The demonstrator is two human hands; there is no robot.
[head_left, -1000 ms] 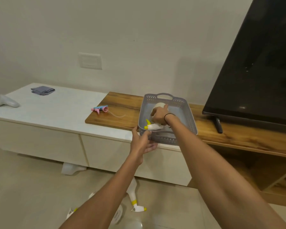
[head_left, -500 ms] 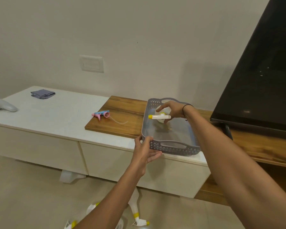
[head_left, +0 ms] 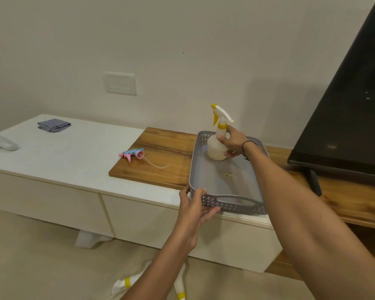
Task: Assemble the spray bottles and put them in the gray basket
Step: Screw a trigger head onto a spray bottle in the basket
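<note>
The right hand [head_left: 232,144] is wrapped around the body of the yellow-and-white spray bottle [head_left: 217,144], which stands upright on the floor of the gray basket [head_left: 225,182], at its far end. The fingers curl around the bottle below its yellow collar. The left hand [head_left: 195,207] grips the near left corner of the basket, thumb over the rim and fingers under the wall, so the basket stays steady on the desk [head_left: 74,161].

To finish this step well, the right hand should probably let go only when the bottle's base sits flat, because the bottle is tall with a heavy-looking trigger head and could tip. Opening the fingers slowly and pulling the hand straight back toward the person seems safest. The left hand should keep the basket from sliding meanwhile.

To the left of the left hand, a pink-and-blue trigger head [head_left: 133,154] with its tube lies on the wooden board [head_left: 160,159], not yet assembled. Below the left hand, more bottle parts [head_left: 126,283] lie on the floor.
</note>
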